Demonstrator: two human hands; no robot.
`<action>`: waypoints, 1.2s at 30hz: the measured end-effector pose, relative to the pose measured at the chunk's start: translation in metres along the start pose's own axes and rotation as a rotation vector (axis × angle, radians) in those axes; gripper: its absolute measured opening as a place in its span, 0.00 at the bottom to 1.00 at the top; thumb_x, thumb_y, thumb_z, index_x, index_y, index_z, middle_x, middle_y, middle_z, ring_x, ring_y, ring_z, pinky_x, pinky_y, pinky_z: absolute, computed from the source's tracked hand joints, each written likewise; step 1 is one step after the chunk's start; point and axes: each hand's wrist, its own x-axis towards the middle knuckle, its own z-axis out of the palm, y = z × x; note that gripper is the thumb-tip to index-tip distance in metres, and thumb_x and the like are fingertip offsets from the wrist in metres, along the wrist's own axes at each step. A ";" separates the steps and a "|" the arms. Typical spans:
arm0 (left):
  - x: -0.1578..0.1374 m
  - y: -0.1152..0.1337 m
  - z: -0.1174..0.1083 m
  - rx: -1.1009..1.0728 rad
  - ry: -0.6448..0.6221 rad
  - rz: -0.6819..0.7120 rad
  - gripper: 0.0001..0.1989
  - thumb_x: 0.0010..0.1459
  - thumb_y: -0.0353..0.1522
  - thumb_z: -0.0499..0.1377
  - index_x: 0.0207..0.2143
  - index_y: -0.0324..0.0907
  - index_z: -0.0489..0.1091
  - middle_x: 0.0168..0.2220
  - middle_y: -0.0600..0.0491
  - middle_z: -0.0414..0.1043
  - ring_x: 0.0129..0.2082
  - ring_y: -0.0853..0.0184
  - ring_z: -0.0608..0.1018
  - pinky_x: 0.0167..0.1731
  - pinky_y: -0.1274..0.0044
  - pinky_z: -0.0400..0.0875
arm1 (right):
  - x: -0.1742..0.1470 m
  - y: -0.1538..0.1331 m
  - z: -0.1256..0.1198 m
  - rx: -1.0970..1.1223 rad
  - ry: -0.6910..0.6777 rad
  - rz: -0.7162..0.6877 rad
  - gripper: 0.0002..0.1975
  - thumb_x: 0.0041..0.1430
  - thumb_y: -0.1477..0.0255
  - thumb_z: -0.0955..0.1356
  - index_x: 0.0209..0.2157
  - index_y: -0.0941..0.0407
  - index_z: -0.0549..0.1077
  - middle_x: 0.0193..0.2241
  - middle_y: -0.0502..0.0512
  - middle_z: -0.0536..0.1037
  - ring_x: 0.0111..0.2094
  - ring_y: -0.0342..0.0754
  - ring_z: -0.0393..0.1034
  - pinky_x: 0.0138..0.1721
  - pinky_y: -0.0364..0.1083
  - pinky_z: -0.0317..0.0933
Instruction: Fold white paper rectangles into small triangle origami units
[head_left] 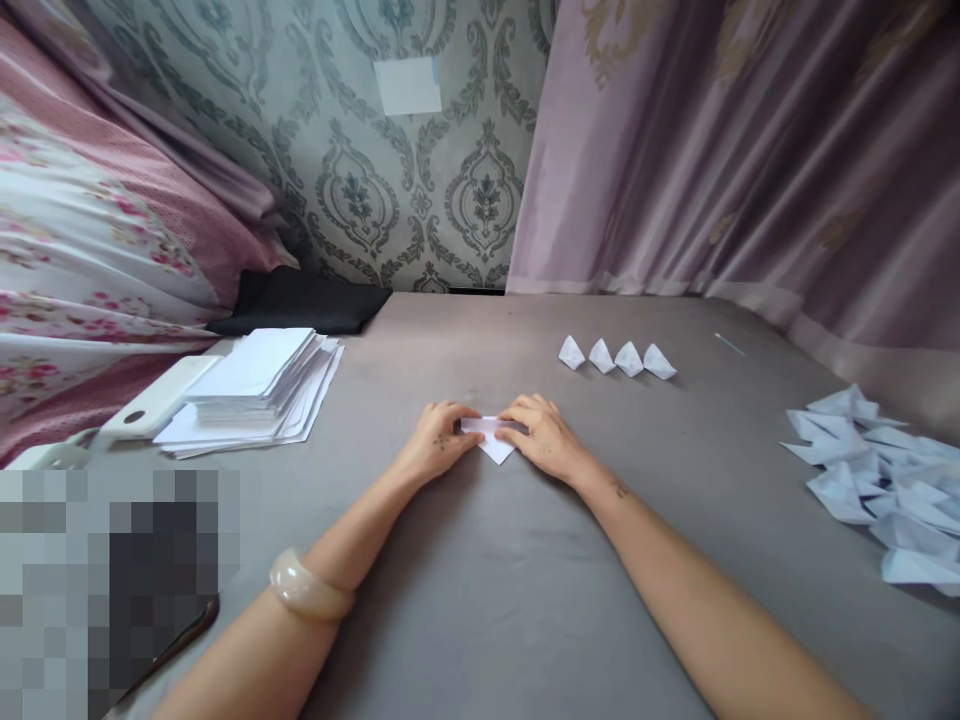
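Observation:
A small white folded paper (498,452) lies on the grey cloth surface between my two hands, its point turned toward me. My left hand (444,440) pinches its left side, thumb on top near the middle and fingers at the far edge. On the other side my right hand (544,435) grips the paper in the same way, thumb close to the left thumb. The far edge looks folded over in a straight band; what lies under the fingers is hidden.
A stack of white paper (255,375) sits at the left beside a white device (154,400) and a black folded cloth (300,300). Several small folded paper pieces (628,358) stand in a row beyond my right hand. Folded paper boats (885,480) are heaped at far right.

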 end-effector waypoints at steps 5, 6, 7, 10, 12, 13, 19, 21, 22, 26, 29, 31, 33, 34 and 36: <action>0.008 -0.008 -0.006 -0.178 -0.106 -0.052 0.12 0.53 0.35 0.58 0.35 0.38 0.76 0.26 0.55 0.71 0.26 0.70 0.69 0.28 0.78 0.62 | 0.000 -0.001 0.000 0.031 -0.024 0.015 0.05 0.58 0.69 0.68 0.36 0.53 0.76 0.38 0.51 0.75 0.42 0.48 0.64 0.45 0.49 0.53; 0.008 -0.009 -0.006 -0.167 -0.109 -0.032 0.11 0.53 0.35 0.58 0.34 0.38 0.76 0.26 0.54 0.71 0.26 0.70 0.69 0.29 0.78 0.62 | 0.000 -0.001 -0.001 0.031 -0.030 0.017 0.05 0.58 0.69 0.68 0.36 0.53 0.76 0.37 0.51 0.75 0.42 0.48 0.64 0.45 0.49 0.53; 0.008 -0.009 -0.007 -0.142 -0.105 -0.003 0.10 0.53 0.35 0.58 0.32 0.39 0.76 0.26 0.54 0.71 0.27 0.69 0.69 0.30 0.77 0.63 | 0.000 -0.001 -0.001 0.030 -0.037 0.015 0.04 0.58 0.70 0.68 0.35 0.52 0.76 0.37 0.51 0.75 0.42 0.47 0.64 0.45 0.49 0.52; 0.007 -0.009 -0.008 -0.016 -0.067 0.135 0.08 0.55 0.34 0.58 0.31 0.42 0.76 0.31 0.51 0.73 0.34 0.65 0.70 0.38 0.73 0.65 | -0.002 0.000 -0.004 0.012 -0.048 -0.018 0.05 0.60 0.71 0.67 0.36 0.52 0.76 0.37 0.51 0.75 0.42 0.47 0.64 0.45 0.48 0.52; 0.006 -0.009 -0.010 0.066 -0.044 0.238 0.07 0.56 0.33 0.57 0.32 0.43 0.76 0.34 0.50 0.73 0.38 0.62 0.68 0.42 0.70 0.65 | -0.005 0.001 -0.007 -0.017 -0.052 -0.061 0.07 0.62 0.73 0.65 0.37 0.52 0.76 0.38 0.52 0.75 0.41 0.47 0.63 0.45 0.48 0.52; 0.006 -0.009 -0.011 0.095 -0.045 0.288 0.08 0.57 0.33 0.57 0.32 0.43 0.76 0.36 0.49 0.73 0.40 0.61 0.68 0.43 0.70 0.65 | -0.007 0.001 -0.009 -0.038 -0.055 -0.088 0.08 0.63 0.73 0.64 0.38 0.53 0.76 0.38 0.53 0.75 0.41 0.47 0.63 0.45 0.48 0.53; 0.006 -0.010 -0.018 0.199 -0.146 0.527 0.14 0.65 0.33 0.48 0.37 0.41 0.73 0.37 0.47 0.70 0.39 0.64 0.68 0.42 0.73 0.66 | -0.017 -0.007 -0.019 -0.190 -0.102 -0.212 0.15 0.65 0.79 0.58 0.45 0.54 0.73 0.40 0.56 0.74 0.43 0.48 0.62 0.46 0.49 0.53; 0.004 -0.008 -0.021 0.242 -0.179 0.555 0.16 0.66 0.33 0.45 0.38 0.41 0.72 0.38 0.47 0.70 0.40 0.64 0.69 0.42 0.73 0.66 | -0.021 -0.012 -0.023 -0.233 -0.127 -0.222 0.15 0.64 0.80 0.58 0.45 0.55 0.73 0.42 0.57 0.73 0.44 0.49 0.62 0.47 0.50 0.53; 0.003 -0.007 -0.022 0.264 -0.192 0.561 0.17 0.66 0.33 0.44 0.39 0.41 0.72 0.38 0.47 0.70 0.40 0.64 0.69 0.42 0.74 0.66 | -0.022 -0.013 -0.025 -0.251 -0.140 -0.224 0.15 0.64 0.80 0.59 0.45 0.56 0.73 0.42 0.57 0.73 0.44 0.49 0.62 0.48 0.50 0.52; -0.001 -0.009 -0.024 0.365 -0.223 0.575 0.18 0.67 0.31 0.42 0.43 0.40 0.71 0.41 0.46 0.70 0.42 0.64 0.70 0.43 0.74 0.66 | -0.027 -0.016 -0.028 -0.293 -0.157 -0.236 0.14 0.64 0.80 0.59 0.45 0.56 0.72 0.44 0.57 0.73 0.45 0.48 0.63 0.49 0.49 0.52; -0.004 -0.012 -0.024 0.433 -0.245 0.581 0.19 0.65 0.28 0.41 0.48 0.41 0.70 0.42 0.46 0.69 0.42 0.63 0.70 0.43 0.73 0.66 | -0.030 -0.014 -0.027 -0.299 -0.143 -0.242 0.15 0.64 0.81 0.58 0.44 0.56 0.72 0.44 0.56 0.73 0.45 0.48 0.64 0.49 0.49 0.53; -0.010 -0.013 -0.025 0.444 -0.249 0.572 0.20 0.64 0.26 0.42 0.51 0.42 0.68 0.42 0.46 0.69 0.41 0.63 0.71 0.42 0.73 0.67 | -0.033 -0.012 -0.027 -0.297 -0.131 -0.249 0.16 0.63 0.82 0.58 0.45 0.55 0.72 0.44 0.57 0.73 0.45 0.48 0.64 0.48 0.49 0.54; -0.018 -0.011 -0.027 0.441 -0.243 0.564 0.22 0.60 0.23 0.44 0.53 0.42 0.67 0.43 0.45 0.69 0.42 0.62 0.71 0.43 0.72 0.68 | -0.036 -0.011 -0.028 -0.299 -0.124 -0.247 0.17 0.61 0.84 0.58 0.45 0.55 0.71 0.44 0.57 0.73 0.46 0.48 0.65 0.47 0.48 0.54; -0.022 -0.009 -0.028 0.441 -0.238 0.561 0.23 0.58 0.22 0.44 0.53 0.41 0.66 0.45 0.45 0.69 0.44 0.62 0.71 0.44 0.71 0.68 | -0.037 -0.011 -0.029 -0.304 -0.122 -0.239 0.18 0.60 0.84 0.58 0.45 0.55 0.71 0.45 0.57 0.73 0.46 0.48 0.65 0.47 0.48 0.55; -0.031 -0.004 -0.030 0.449 -0.225 0.542 0.25 0.55 0.20 0.46 0.53 0.40 0.66 0.47 0.44 0.69 0.48 0.60 0.70 0.47 0.70 0.68 | -0.040 -0.016 -0.031 -0.322 -0.125 -0.205 0.18 0.58 0.85 0.58 0.44 0.55 0.72 0.44 0.56 0.74 0.44 0.47 0.67 0.45 0.46 0.55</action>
